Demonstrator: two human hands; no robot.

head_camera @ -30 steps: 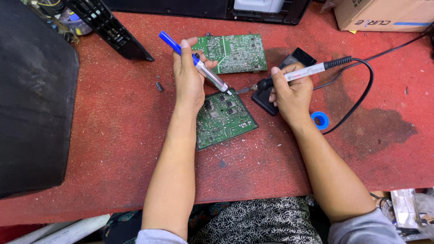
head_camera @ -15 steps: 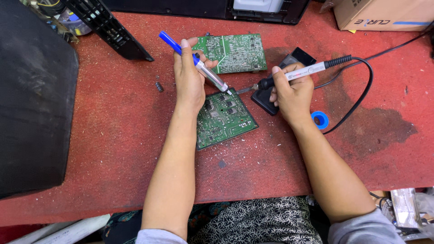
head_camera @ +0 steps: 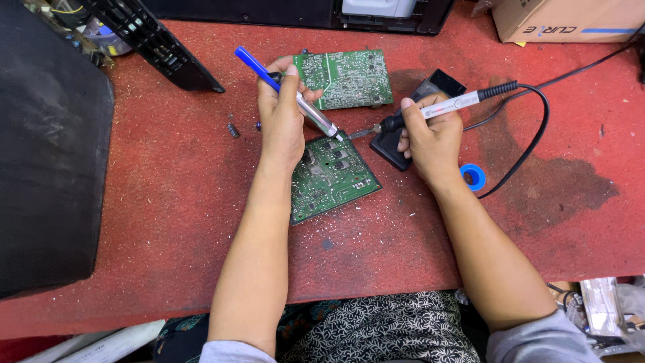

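— When the frame was taken, what was each hand doing?

— Both were closed around tools. The left hand [head_camera: 282,117] gripped a desoldering pump [head_camera: 292,94] (blue plunger end up and to the left, metal barrel slanting down to the right), and its tip sat at the top corner of the nearer circuit board [head_camera: 329,178]. The right hand [head_camera: 430,138] was wrapped around a soldering iron [head_camera: 430,111], white-handled, with its point aimed left toward that same corner — the two tips almost met there.

— Touching?

— Too fine to tell; very close, at least.

— And where was the board?

— Flat on the red bench [head_camera: 168,195], turned diamond-wise, partly under the left wrist, between the two forearms. A second green board [head_camera: 346,77] lay just beyond it, farther from the person, with the left fingers in front of its left edge.

— Anything by the right hand?

— A black stand [head_camera: 403,134] was half hidden beneath it, and a small blue spool [head_camera: 474,177] lay just beside the right wrist. The iron's black cord [head_camera: 537,128] looped out to the right and ran back toward the bench's far edge.

— What else was about?

— A large black panel [head_camera: 47,161] covered the left side of the bench, a black slotted piece [head_camera: 154,40] lay at the top left, and a cardboard box [head_camera: 564,20] stood at the top right. Two tiny loose parts [head_camera: 233,130] rested left of the left hand — too small to name.
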